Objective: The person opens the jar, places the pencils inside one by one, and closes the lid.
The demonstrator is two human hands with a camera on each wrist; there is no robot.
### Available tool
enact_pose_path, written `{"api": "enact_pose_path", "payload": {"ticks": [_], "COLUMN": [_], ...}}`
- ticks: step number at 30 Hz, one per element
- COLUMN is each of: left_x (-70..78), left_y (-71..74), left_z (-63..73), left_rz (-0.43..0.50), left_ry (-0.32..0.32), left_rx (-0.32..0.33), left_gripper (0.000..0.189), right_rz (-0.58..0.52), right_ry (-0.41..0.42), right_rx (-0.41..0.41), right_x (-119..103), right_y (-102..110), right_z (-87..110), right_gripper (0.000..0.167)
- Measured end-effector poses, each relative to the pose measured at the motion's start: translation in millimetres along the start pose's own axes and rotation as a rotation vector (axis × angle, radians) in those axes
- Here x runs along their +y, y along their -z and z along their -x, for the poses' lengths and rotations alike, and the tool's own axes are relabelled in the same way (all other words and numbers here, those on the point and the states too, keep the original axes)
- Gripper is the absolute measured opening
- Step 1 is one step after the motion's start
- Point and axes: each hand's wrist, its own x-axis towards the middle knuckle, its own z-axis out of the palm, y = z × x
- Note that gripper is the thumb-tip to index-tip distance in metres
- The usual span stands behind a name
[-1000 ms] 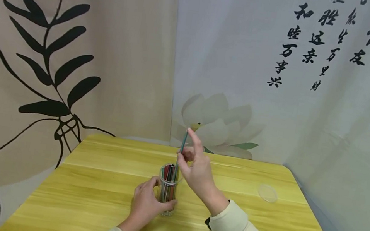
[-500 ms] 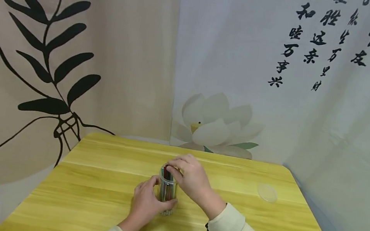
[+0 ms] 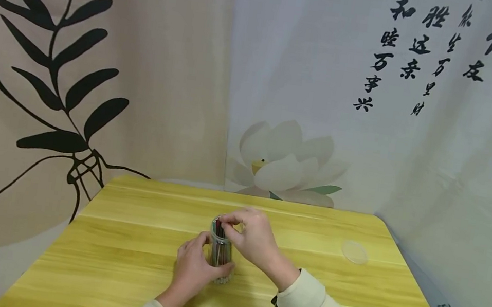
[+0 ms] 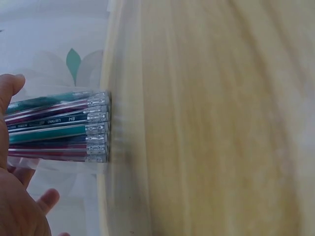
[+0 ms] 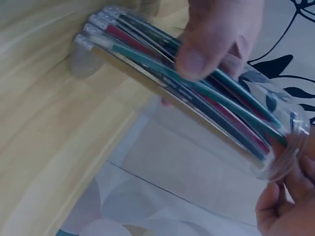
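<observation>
A clear jar [image 3: 215, 242] full of pencils [image 5: 219, 110] stands on the wooden table. My left hand [image 3: 194, 268] grips its lower part from the left, thumb across the front. In the right wrist view that thumb [image 5: 197, 56] lies over the jar's wall. The left wrist view shows the pencils' silver ferrules [image 4: 97, 129] at the jar's base. My right hand [image 3: 256, 237] is at the jar's mouth, thumb and fingers bent near the pencil tops. Its fingers [image 5: 273, 204] are beside the rim; whether they pinch a pencil is not clear.
A thin clear round lid [image 3: 355, 252] lies flat on the table [image 3: 131, 242], to the right of the hands. Behind the table's far edge hangs a curtain [image 3: 180, 88] printed with leaves, a lotus and black characters.
One second ago my right hand held a teal pencil upright over the jar. It has come down to the jar's mouth, and that pencil no longer sticks out. My left hand keeps its grip.
</observation>
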Motion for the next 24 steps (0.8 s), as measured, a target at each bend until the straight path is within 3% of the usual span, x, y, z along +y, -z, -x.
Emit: {"api": "enact_pose_path", "payload": {"ticks": [3, 9, 14, 17, 21, 24], "left_x": [-0.4, 0.5, -0.9, 0.2, 0.9, 0.6], "left_y": [0.5, 1.1, 2.3, 2.7, 2.0, 1.3], "left_z": [-0.3, 0.7, 1.8, 1.3, 1.2, 1.9], "left_rz": [-0.004, 0.002, 0.016, 0.016, 0.013, 0.009], "left_ry": [-0.005, -0.009, 0.006, 0.018, 0.043, 0.052], "left_rx": [-0.001, -0.013, -0.012, 0.003, 0.015, 0.015], "left_gripper": [0.075, 0.073, 0.075, 0.079, 0.081, 0.082], "right_rz": [0.003, 0.155, 0.024, 0.031, 0.240, 0.414], "right_ry": [-0.002, 0.021, -0.091, -0.216, -0.407, -0.642], "right_rx": [-0.049, -0.180, -0.199, -0.170, -0.163, -0.238], "right_x": [-3.0, -7.7, 7.0, 34.6, 103.6, 164.8], "right_y": [3.1, 10.1, 11.9, 18.7, 39.9, 65.8], "right_z": [0.0, -2.7, 4.0, 12.5, 37.8, 72.7], "right_gripper": [0.010, 0.019, 0.035, 0.043, 0.048, 0.061]}}
